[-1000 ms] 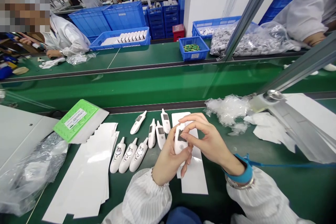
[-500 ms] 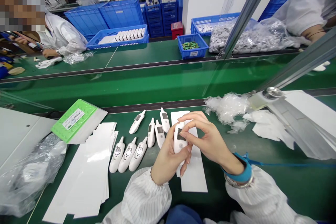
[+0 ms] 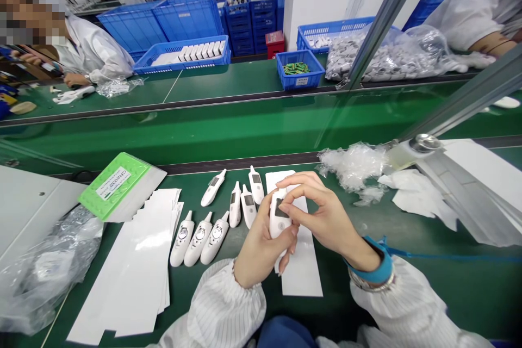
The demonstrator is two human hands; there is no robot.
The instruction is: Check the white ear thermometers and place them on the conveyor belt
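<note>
Snugly, the left hand (image 3: 259,250) wraps a smooth white thermometer (image 3: 279,223), the right hand (image 3: 322,215) pinches its glossy face, above a flat paper strip (image 3: 304,277) on the green desk (image 3: 346,304).

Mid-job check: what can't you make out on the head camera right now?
Head view:
- white handheld thermometer: most of its body hidden by the left hand and right hand
- green tray's label: print too small to read surely
- blue wrist cord: cut off by the right edge
</note>
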